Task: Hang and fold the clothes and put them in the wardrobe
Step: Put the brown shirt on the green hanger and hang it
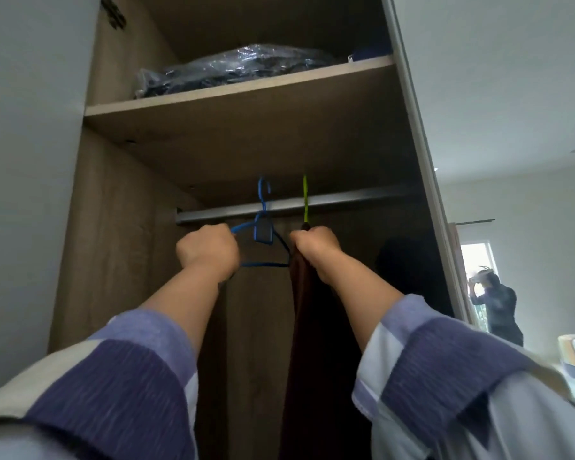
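Both my arms reach up into the open wooden wardrobe (120, 200). A grey rail (346, 198) runs across it under a shelf. My left hand (208, 250) grips the left end of an empty blue hanger (263, 234) whose hook is over the rail. A yellow-green hanger hook (305, 200) also sits over the rail. Just below it my right hand (316, 249) grips the top of a dark brown garment (312, 343) that hangs straight down from that hanger. The hanger's shoulders are hidden by my hand and the cloth.
On the upper shelf (239, 91) lies dark clothing in a clear plastic bag (233, 68). More dark clothes (409, 270) hang at the right of the rail. A sliding door edge (422, 154) stands at the right. Another person (498, 310) stands by a far doorway.
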`<state>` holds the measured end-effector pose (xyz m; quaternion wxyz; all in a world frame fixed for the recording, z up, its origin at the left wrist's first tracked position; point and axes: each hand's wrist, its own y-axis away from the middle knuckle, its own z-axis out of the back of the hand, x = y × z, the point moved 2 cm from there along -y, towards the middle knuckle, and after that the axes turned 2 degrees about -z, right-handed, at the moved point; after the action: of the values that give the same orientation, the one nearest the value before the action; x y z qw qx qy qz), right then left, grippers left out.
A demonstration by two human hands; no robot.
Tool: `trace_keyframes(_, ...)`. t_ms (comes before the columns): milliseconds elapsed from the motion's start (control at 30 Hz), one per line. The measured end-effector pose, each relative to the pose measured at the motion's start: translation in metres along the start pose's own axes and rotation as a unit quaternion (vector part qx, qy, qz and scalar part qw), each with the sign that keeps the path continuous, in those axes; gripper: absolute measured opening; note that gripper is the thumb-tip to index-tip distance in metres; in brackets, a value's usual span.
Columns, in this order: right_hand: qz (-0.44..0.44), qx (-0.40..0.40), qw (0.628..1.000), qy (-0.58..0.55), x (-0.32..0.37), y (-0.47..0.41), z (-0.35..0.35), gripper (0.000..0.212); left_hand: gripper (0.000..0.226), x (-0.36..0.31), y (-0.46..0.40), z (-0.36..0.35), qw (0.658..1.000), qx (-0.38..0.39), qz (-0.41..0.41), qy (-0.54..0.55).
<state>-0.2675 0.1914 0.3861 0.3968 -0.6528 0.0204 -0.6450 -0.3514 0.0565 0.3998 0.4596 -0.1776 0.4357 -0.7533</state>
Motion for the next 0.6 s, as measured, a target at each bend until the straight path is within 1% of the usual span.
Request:
trace_keyframes(133,-0.026,0.022,0.999,0.029,-0.027,-0.009,-0.010,0.038,0.028,0.006,0.000,0.011,1.000,-0.017,-0.001,-0.020)
trace_keyframes(267,-0.021,-0.004,0.999,0.028,-0.036,-0.005,-0.014,0.033,0.027,0.015,0.015,0.017,0.999,-0.035,0.000,-0.024)
trace_keyframes(367,-0.029,-0.009,0.999,0.019,-0.034,0.005,-0.012,0.033,0.027,0.027,0.031,0.025,0.998,-0.054,0.005,-0.025)
trace_keyframes(500,-0.038,0.003,0.999,0.022,-0.027,0.022,-0.013,0.037,0.027,0.045,0.051,0.040,0.997,-0.069,0.005,-0.017)
trace_keyframes(600,-0.048,0.006,0.997,0.053,-0.024,0.041,-0.015,0.049,0.028,0.053,0.071,0.048,0.997,-0.066,0.003,-0.030)
